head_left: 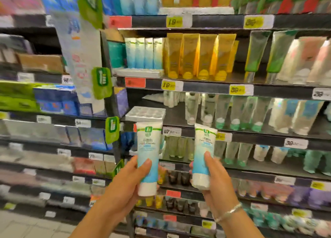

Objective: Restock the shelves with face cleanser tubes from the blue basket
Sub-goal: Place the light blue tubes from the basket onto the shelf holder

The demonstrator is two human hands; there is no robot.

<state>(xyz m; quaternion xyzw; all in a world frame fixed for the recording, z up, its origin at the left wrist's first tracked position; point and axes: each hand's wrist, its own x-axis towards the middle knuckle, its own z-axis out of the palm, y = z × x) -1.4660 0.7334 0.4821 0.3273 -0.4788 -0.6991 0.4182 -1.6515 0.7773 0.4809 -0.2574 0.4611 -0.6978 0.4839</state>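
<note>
White-and-blue cleanser tubes stand cap-down at lower centre of the frame, one in each of your hands, likely raised for shelving. Your left hand (125, 178) clamps the left tube (148, 157), thumb across its front; your right hand (217, 182) wraps the right tube (203, 155) the same way.

Dark store shelves (206, 87) carry rows of upright tubes: blue-and-white tubes (143, 53) beside yellow tubes (198, 56) and green tubes (265, 53) on one level. Below, a clear plastic tray (145, 113) sits at the shelf's front left, with pale green-capped tubes (238, 112) standing to its right. Price tags (172, 85) line the shelf edges.
</note>
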